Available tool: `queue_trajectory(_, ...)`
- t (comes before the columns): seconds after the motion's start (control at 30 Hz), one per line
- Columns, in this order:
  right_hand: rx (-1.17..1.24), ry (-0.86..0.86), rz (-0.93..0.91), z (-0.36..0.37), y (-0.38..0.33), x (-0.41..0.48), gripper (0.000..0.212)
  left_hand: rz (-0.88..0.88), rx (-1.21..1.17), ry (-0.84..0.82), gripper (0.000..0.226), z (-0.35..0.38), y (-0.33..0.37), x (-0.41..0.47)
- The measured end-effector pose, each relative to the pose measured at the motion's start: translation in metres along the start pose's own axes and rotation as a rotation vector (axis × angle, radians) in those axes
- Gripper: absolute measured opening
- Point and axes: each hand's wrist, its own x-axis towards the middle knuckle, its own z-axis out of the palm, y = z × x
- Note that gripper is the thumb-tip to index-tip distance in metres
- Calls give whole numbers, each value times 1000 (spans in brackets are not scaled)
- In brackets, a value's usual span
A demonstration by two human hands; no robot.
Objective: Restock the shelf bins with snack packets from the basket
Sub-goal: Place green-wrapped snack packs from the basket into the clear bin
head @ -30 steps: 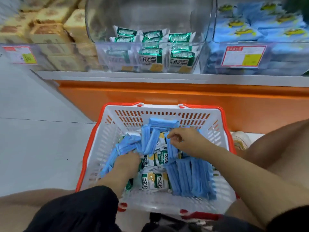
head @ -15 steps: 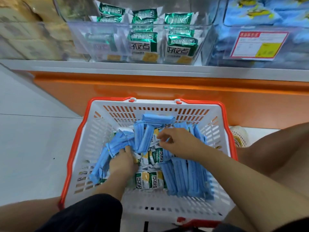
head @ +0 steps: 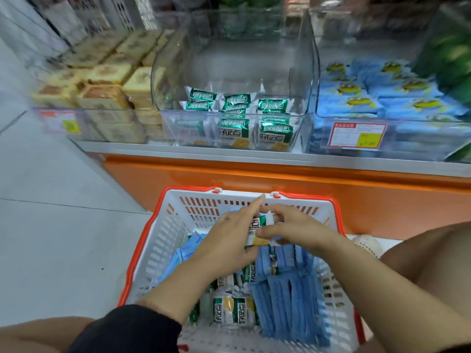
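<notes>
A white basket (head: 163,240) with a red rim sits on the floor below the shelf, filled with blue packets (head: 285,296) and green-and-white packets (head: 233,312). Above the basket both hands hold a small stack of green-and-white packets (head: 257,231). My left hand (head: 226,238) presses its left side with fingers stretched forward. My right hand (head: 293,226) grips its right side with curled fingers and thumb. The clear middle bin (head: 234,72) on the shelf holds several of the same green packets (head: 237,123) at its bottom.
A bin of tan boxed cakes (head: 102,90) stands left of the middle bin, a bin of blue packets (head: 382,98) with a red price label (head: 356,136) on the right. An orange shelf base (head: 254,179) runs behind the basket. My knees flank the basket.
Both hands have risen out of the basket's contents, now holding green-and-white packets between them above the basket. The view has tilted up toward the shelf bins.
</notes>
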Motion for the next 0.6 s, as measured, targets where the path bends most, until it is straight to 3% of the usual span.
queue_trajectory(0.13, 31, 69, -205, -7, -24, -19, 20, 132, 174, 39, 106, -41, 22, -3)
queue_trajectory(0.3, -61, 134, -321, -16, -58, -36, 27, 341, 411, 161, 103, -88, 23, -11)
queue_trajectory(0.47, -317, 441, -405, -35, -105, -52, 39, 181, 483, 375, 76, -135, 2, -10)
queue_trajectory(0.6, -453, 632, -543, -44, -148, -68, 40, 13, 592, 428, 79, -149, -15, -3)
